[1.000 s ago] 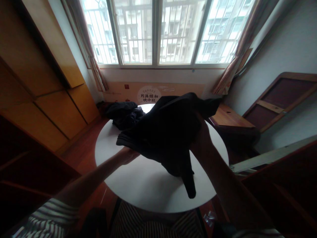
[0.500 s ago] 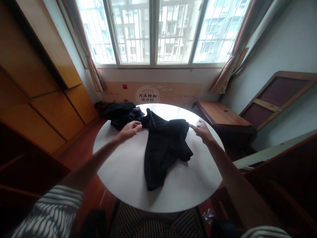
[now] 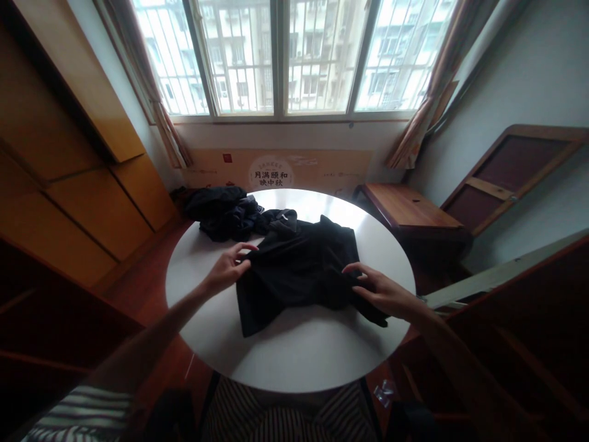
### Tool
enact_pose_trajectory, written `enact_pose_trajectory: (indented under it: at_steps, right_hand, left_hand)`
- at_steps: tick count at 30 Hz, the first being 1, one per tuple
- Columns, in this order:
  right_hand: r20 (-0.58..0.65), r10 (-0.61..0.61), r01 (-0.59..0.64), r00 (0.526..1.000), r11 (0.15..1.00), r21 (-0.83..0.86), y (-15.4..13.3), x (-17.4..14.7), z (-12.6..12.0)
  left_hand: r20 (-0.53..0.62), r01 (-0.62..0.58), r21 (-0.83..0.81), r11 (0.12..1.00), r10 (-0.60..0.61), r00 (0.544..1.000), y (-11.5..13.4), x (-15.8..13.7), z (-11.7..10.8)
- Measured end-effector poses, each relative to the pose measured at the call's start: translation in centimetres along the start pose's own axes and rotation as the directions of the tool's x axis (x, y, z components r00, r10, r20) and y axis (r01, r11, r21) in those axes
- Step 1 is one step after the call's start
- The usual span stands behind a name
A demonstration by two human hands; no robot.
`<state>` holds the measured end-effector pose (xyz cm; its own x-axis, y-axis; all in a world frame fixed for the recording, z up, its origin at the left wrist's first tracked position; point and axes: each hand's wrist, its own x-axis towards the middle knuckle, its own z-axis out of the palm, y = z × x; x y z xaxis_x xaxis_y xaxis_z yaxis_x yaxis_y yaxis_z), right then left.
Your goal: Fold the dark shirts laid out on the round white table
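Note:
A black garment (image 3: 299, 270) lies spread and somewhat rumpled on a round white table (image 3: 285, 362); I cannot tell its exact kind. My left hand (image 3: 227, 269) is at the garment's left edge, index finger and thumb apart, fingertips at the cloth. On the other side, my right hand (image 3: 380, 291) reaches over the right part of the garment with its fingers spread and the tips touching the fabric. A pile of dark clothes (image 3: 221, 212) sits at the table's far left, and a bunched dark piece (image 3: 280, 221) adjoins the garment's far edge.
Behind the table is a printed board (image 3: 317, 166) below a barred window (image 3: 313, 61). A wooden cabinet (image 3: 409, 205) stands at the back right, and yellow cupboards (image 3: 96, 227) line the left. Small clear plastic items (image 3: 384, 393) lie on the floor at lower right.
The black garment has gone from a narrow, folded heap to a wider spread across the table. Both hands have come nearer to me and now touch its two sides.

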<state>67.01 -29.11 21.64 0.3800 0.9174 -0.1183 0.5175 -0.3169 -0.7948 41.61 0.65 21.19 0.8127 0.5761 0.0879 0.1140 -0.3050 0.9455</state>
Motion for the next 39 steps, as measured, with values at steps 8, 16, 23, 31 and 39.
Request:
enact_pose_trajectory:
  at_steps: [8,16,23,31,39]
  right_hand:
    - [0.108,-0.091,0.106,0.990,0.984,-0.142,0.9,0.6,-3.4]
    - [-0.284,-0.461,0.354,0.840,0.865,-0.356,-4.8,13.1,-0.3]
    - [-0.080,-0.302,0.256,0.950,0.899,-0.356,-5.4,17.2,2.6]
    - [-0.079,-0.417,0.389,0.906,0.890,-0.238,-5.3,16.6,1.7]
    - [-0.500,-0.270,0.459,0.823,0.835,0.304,-2.2,16.4,-2.6]
  left_hand:
    - [0.305,0.273,0.208,0.939,-0.328,0.894,-0.5,-1.1,-8.4]
    - [-0.120,0.164,0.297,0.941,-0.134,0.984,-3.6,9.3,-1.7]
    - [-0.021,0.078,-0.132,0.988,-0.082,0.996,-3.6,12.4,3.9]
    - [0.218,-0.359,-0.124,0.925,0.378,0.900,-1.9,8.7,4.5]
    - [0.097,-0.291,0.121,0.949,0.280,0.955,-2.8,10.0,3.4]
